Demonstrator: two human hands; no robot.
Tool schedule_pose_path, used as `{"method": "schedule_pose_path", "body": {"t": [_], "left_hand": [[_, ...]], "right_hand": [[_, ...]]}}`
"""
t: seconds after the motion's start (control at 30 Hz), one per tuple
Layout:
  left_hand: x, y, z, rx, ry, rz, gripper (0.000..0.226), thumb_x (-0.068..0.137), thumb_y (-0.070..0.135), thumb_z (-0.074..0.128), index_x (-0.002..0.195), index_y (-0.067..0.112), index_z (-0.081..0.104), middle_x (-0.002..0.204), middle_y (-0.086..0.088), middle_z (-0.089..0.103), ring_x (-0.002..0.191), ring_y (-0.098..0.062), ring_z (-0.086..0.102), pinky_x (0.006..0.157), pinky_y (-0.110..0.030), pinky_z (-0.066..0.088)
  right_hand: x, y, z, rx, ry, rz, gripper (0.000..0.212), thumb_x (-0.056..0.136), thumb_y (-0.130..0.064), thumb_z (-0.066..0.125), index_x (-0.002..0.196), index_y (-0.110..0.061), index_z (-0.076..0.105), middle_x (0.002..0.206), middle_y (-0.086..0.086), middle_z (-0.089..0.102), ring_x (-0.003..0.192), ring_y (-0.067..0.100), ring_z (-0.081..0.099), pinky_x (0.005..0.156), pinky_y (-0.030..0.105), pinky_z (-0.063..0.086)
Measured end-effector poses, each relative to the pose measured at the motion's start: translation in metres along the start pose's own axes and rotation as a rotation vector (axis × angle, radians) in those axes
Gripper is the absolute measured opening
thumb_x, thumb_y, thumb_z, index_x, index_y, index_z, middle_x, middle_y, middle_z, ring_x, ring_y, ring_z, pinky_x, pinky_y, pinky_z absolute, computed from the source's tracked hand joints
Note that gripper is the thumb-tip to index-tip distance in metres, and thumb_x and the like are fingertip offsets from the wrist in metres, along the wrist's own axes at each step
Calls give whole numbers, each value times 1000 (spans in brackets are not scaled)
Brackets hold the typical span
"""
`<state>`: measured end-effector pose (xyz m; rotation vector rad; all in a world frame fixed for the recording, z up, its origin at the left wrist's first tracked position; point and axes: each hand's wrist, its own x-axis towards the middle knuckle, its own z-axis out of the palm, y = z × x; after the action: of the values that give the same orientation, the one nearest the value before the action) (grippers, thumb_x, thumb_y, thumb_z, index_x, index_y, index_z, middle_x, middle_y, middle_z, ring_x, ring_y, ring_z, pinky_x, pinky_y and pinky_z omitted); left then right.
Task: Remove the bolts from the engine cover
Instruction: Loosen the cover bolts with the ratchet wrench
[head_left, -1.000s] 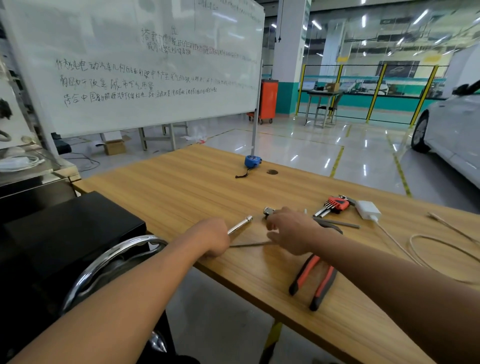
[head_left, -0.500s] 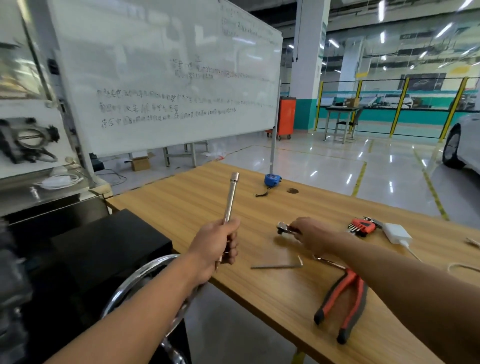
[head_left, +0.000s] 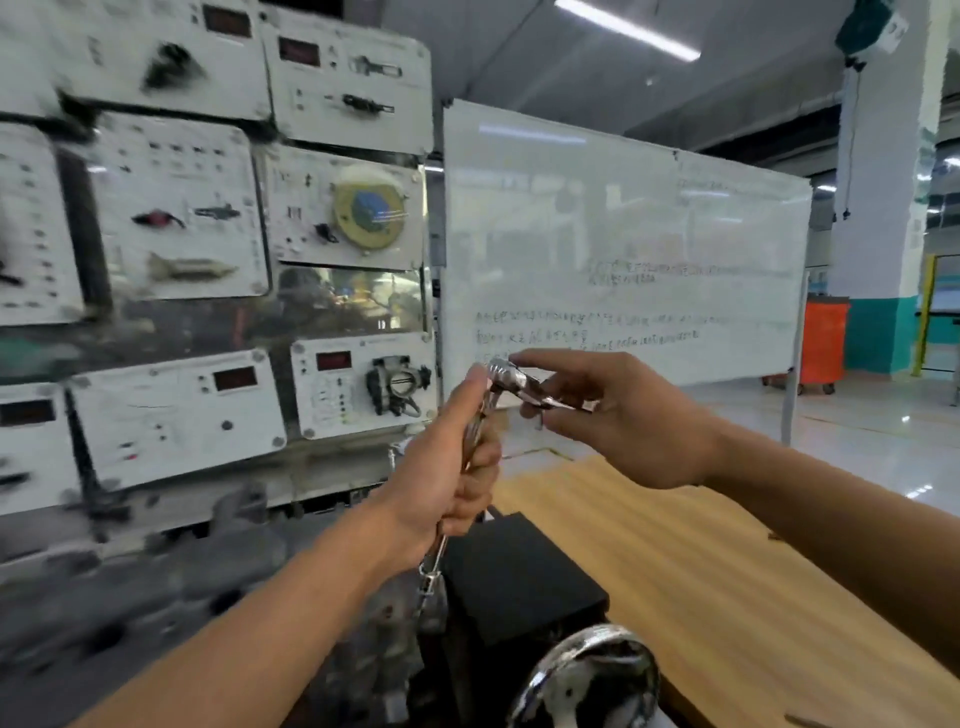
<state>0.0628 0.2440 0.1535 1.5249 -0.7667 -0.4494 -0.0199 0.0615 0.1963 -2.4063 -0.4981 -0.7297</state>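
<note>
My left hand (head_left: 447, 467) grips a long chrome extension bar (head_left: 434, 564) held nearly upright in front of me. My right hand (head_left: 613, 415) holds a chrome ratchet wrench (head_left: 517, 382) by its handle, with the ratchet head meeting the top end of the bar beside my left thumb. The bar's lower end hangs over the blurred grey engine (head_left: 156, 597) at the lower left. No bolts or engine cover can be made out in the motion blur.
A panel of white instrument boards (head_left: 182, 234) stands behind the engine. A black box (head_left: 514, 571) and a chrome ring (head_left: 592, 670) sit at the wooden table's (head_left: 727, 571) left end. A whiteboard (head_left: 623, 249) stands behind.
Both hands lifted off the table: the right picked up the ratchet and brought it to the top of the bar held in the left. The view swung left toward the instrument panel.
</note>
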Motion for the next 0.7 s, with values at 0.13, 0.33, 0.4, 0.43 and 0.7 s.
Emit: {"method": "schedule_pose_path", "body": {"t": [0.13,0.33,0.4,0.43,0.7], "left_hand": [[-42,21,-50,-9,72,-24,78,71,98,23,59,21,29,49,3,19,43,-15,13,39,-24,19],[-85,31,-102,88,260,-25,77,67,96,23,59,20,26,50,3,19,44,-15,13,40,-25,18],[-93,30,-114,142,314,-29,76,68,96,22,59,20,26,50,3,20,44,-14,14,40,-24,18],[-95,30,-119,159,335,-28,76,68,96,21,59,21,26,50,3,20,43,-14,15,40,-24,17],[-99,35,-144,88,273,-23,79,72,95,21,56,18,19,46,2,17,41,-15,13,43,-27,13]], "right_hand": [[38,-45,33,140,-8,-116,55,93,-2,64,129,-43,55,88,1,73,88,28,65,82,37,50],[81,-81,63,275,-56,-236,54,92,-2,65,125,-44,57,84,-2,73,86,33,65,81,43,51],[92,-89,69,264,-83,-277,53,92,-4,66,125,-44,57,80,-7,72,80,24,66,77,32,53],[98,-93,73,234,-112,-297,52,92,-5,67,127,-43,58,78,-8,71,77,19,64,74,29,52],[125,-102,97,71,-227,-419,51,93,-8,66,135,-35,58,82,-2,71,68,13,60,61,17,45]]}}
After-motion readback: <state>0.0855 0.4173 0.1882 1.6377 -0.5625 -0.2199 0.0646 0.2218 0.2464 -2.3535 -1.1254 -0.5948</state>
